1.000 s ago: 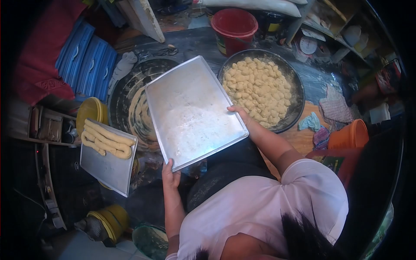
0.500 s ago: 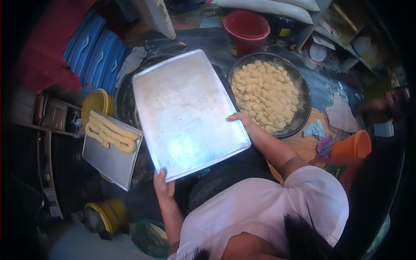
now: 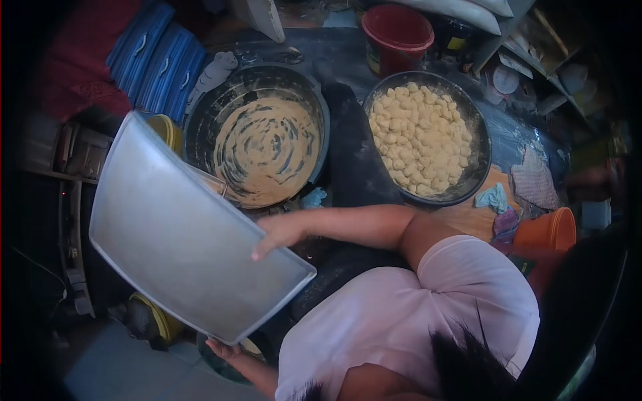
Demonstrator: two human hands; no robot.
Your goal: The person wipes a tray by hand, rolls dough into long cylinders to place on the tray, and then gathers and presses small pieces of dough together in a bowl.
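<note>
A large metal baking tray (image 3: 180, 234) is held up at a slant on my left side. My right hand (image 3: 284, 234) grips its right-hand long edge, thumb over the surface. Near the bottom corner, the fingers of my left hand (image 3: 224, 349) are closed on the rim. Behind this tray only a sliver of another tray (image 3: 212, 182) shows; the dough ropes on it are hidden. Beyond my hands sits a wide dark basin (image 3: 324, 134), its bottom coated with swirled flour-like powder (image 3: 267, 144). To the right, a second dark basin (image 3: 483, 157) holds many small dough pieces (image 3: 421, 137).
A red bucket (image 3: 398, 30) stands behind the right basin. An orange bucket (image 3: 552, 230) and crumpled cloths (image 3: 533, 179) lie to the right. Blue drawers (image 3: 157, 67) stand at the back left. Yellow buckets (image 3: 167, 324) are partly behind the tray.
The large tray has moved left and tilted, going from over the left basin to in front of the smaller tray with dough ropes. The powdered basin is now uncovered. Both hands keep hold.
</note>
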